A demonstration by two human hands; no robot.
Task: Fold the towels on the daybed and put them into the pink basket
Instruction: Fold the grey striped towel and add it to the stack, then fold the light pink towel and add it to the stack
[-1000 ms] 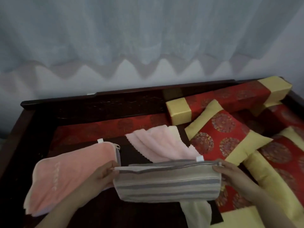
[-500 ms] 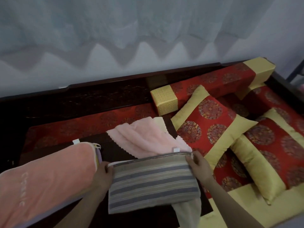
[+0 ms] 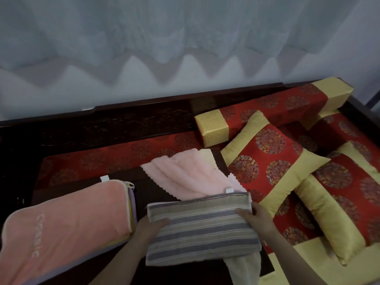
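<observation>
A folded grey-and-beige striped towel point(image 3: 202, 229) lies low in the middle of the daybed. My left hand point(image 3: 149, 227) grips its left edge, thumb on top. My right hand point(image 3: 256, 218) grips its right edge, thumb over the stripes. Behind it lies a loose pale pink towel point(image 3: 189, 173) with a scalloped edge. A stack of folded towels topped by a salmon one point(image 3: 67, 225) marked "Classic" sits at the left. A cream towel point(image 3: 245, 268) pokes out from under the striped one. The pink basket is out of view.
Red and gold cushions point(image 3: 271, 161) crowd the right half of the daybed, with a long bolster point(image 3: 267, 112) along the back. The dark wooden back rail point(image 3: 127, 122) runs across, with a pale curtain point(image 3: 185, 38) above it.
The view swung right and then back left. Both hands slid from the towel's top corners down to its side edges and now clasp it with thumbs on top.
</observation>
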